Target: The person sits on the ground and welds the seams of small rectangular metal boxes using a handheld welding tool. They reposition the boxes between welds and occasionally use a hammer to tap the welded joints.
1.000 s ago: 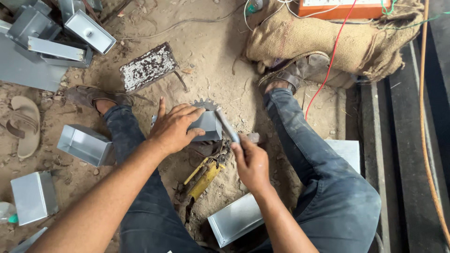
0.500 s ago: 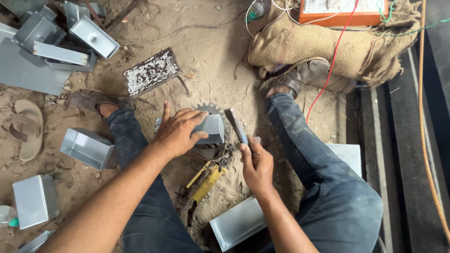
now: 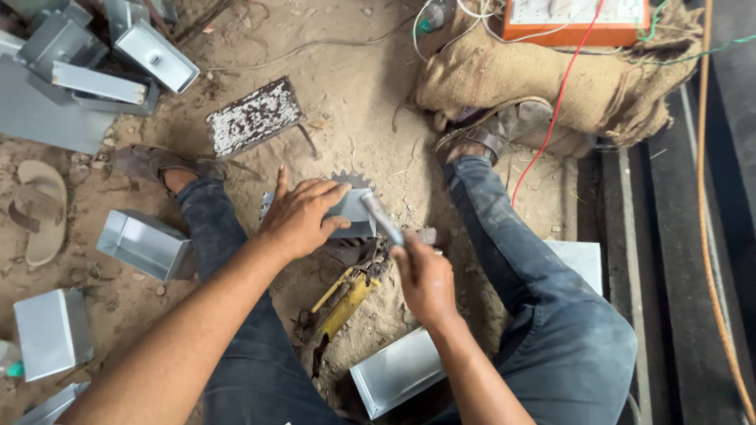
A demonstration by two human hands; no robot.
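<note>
My left hand [image 3: 302, 216] presses down on a small grey sheet-metal box [image 3: 352, 214] that rests on a toothed gear [image 3: 352, 179] lying in the dirt between my legs. My right hand [image 3: 425, 277] grips the handle of a hammer [image 3: 383, 220] whose head sits against the box's right edge. A yellow-handled tool [image 3: 344, 303] lies on the ground just below the box.
Several grey metal boxes lie around: one [image 3: 144, 245] by my left knee, one [image 3: 52, 334] at lower left, a pile [image 3: 94, 55] at upper left, one [image 3: 402, 370] under my right arm. A rusty speckled plate [image 3: 253, 116], a sandal [image 3: 39, 208], a burlap sack [image 3: 551, 79] with an orange device [image 3: 579, 20] and red wire [image 3: 551, 126].
The hammer has swung down from a raised position onto the box's right edge. My left hand has stayed on the box, shifting slightly.
</note>
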